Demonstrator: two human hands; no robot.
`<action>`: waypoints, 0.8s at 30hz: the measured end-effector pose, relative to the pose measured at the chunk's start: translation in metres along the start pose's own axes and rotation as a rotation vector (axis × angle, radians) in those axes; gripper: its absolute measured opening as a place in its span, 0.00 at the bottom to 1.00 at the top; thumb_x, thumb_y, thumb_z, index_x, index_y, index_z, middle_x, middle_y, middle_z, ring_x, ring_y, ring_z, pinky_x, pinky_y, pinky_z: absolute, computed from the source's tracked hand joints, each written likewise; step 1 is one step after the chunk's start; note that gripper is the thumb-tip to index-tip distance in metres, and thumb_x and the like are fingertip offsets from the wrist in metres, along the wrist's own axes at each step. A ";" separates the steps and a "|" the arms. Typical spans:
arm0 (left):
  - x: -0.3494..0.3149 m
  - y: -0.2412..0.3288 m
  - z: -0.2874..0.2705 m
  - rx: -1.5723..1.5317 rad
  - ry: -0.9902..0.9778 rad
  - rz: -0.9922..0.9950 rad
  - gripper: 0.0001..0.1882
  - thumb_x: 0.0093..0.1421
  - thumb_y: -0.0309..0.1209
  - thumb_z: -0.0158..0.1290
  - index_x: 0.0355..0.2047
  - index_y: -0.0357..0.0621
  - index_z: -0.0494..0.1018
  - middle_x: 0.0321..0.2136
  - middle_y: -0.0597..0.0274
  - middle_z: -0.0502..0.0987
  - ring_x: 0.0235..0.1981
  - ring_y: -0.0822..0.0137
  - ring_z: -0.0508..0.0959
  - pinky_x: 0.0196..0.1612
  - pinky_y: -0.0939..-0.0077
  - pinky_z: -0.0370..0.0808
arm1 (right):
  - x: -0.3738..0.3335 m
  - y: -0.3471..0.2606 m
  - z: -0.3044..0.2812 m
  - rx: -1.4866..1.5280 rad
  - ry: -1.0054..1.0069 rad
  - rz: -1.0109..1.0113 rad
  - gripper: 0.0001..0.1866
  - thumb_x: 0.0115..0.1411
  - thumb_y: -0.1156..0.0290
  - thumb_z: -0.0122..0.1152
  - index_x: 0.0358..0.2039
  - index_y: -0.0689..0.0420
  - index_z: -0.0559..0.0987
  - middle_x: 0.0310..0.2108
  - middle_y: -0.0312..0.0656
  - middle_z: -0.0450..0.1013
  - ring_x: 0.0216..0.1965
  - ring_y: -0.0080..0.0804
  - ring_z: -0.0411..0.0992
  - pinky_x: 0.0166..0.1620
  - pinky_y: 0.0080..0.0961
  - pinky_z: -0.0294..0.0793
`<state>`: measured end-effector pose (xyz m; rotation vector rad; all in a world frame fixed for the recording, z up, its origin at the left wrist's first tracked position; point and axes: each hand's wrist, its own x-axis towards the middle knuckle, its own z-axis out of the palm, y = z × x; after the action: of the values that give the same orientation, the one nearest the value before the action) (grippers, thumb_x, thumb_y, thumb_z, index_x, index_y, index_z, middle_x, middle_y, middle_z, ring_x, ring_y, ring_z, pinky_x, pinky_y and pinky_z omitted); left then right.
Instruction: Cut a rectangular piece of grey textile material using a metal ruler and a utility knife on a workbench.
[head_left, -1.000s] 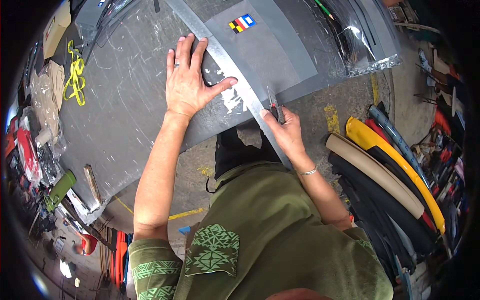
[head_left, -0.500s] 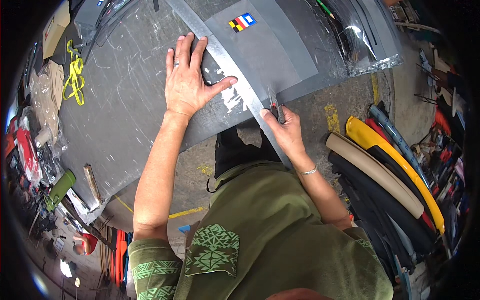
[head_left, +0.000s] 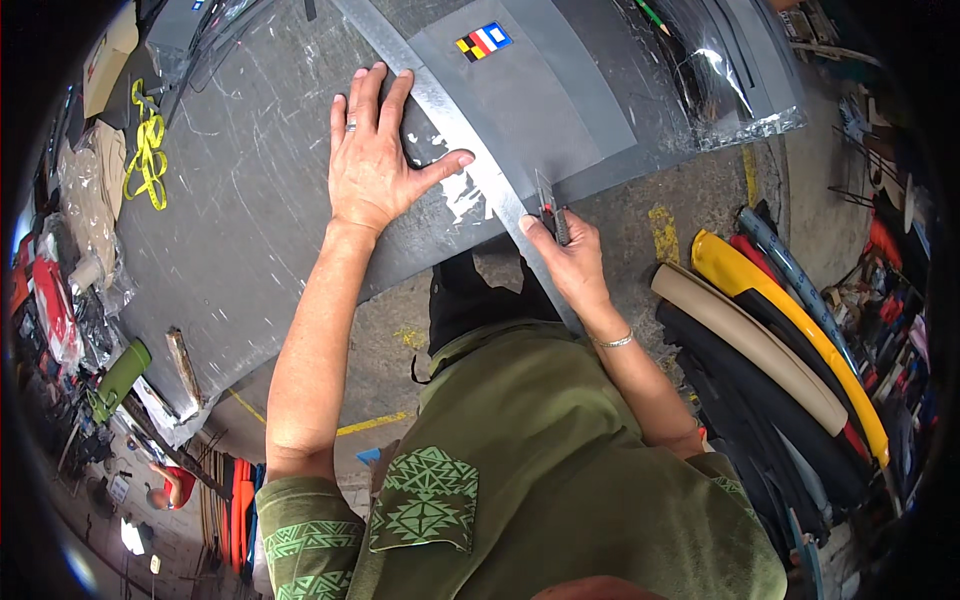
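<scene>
A long metal straightedge (head_left: 450, 110) runs diagonally over the dark work table (head_left: 230, 220), its near end reaching past the table edge toward my body. Along its right side lies a grey fabric panel (head_left: 540, 110) with a small coloured flag patch (head_left: 484, 41). My left hand (head_left: 372, 165) lies flat with fingers spread, fingertips and thumb at the straightedge's left side. At the near table edge my right hand (head_left: 570, 260) is closed around small snips (head_left: 552, 215) with slim pointed blades and a dark, red-marked grip. Its thumb rests against the straightedge.
A yellow tape measure (head_left: 148, 150) lies at the table's left. Clear plastic sheeting (head_left: 740, 90) and a green pencil (head_left: 650, 18) are at the far right. Rolls of material, including a yellow roll (head_left: 800, 330) and a beige roll (head_left: 750, 345), stand right of me.
Almost nothing differs. Both hands, the straightedge and the grey panel keep their places, with only a very slight shift of the snips.
</scene>
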<state>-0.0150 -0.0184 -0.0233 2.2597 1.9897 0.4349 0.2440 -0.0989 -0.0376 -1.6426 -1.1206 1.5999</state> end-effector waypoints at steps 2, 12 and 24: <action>0.001 0.001 -0.001 -0.003 0.000 -0.001 0.61 0.43 0.76 0.61 0.68 0.46 0.64 0.68 0.48 0.61 0.73 0.47 0.57 0.73 0.40 0.51 | -0.001 -0.001 -0.002 -0.024 -0.025 0.031 0.11 0.65 0.66 0.69 0.31 0.60 0.81 0.25 0.23 0.69 0.29 0.12 0.62 0.33 0.18 0.65; 0.000 0.000 -0.001 -0.013 -0.034 -0.008 0.61 0.44 0.72 0.64 0.70 0.48 0.61 0.71 0.46 0.58 0.74 0.45 0.55 0.75 0.42 0.48 | 0.000 0.002 -0.002 -0.021 -0.027 0.041 0.11 0.65 0.67 0.69 0.29 0.60 0.80 0.24 0.22 0.68 0.29 0.11 0.61 0.32 0.17 0.64; 0.000 0.001 -0.007 0.036 -0.064 -0.010 0.60 0.46 0.76 0.59 0.69 0.46 0.63 0.71 0.50 0.58 0.75 0.48 0.53 0.74 0.39 0.49 | 0.003 -0.013 -0.005 -0.134 -0.038 0.054 0.17 0.62 0.59 0.68 0.34 0.64 0.83 0.21 0.32 0.73 0.26 0.18 0.66 0.32 0.23 0.70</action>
<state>-0.0157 -0.0189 -0.0167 2.2535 1.9933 0.3239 0.2464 -0.0897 -0.0272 -1.7480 -1.2365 1.6267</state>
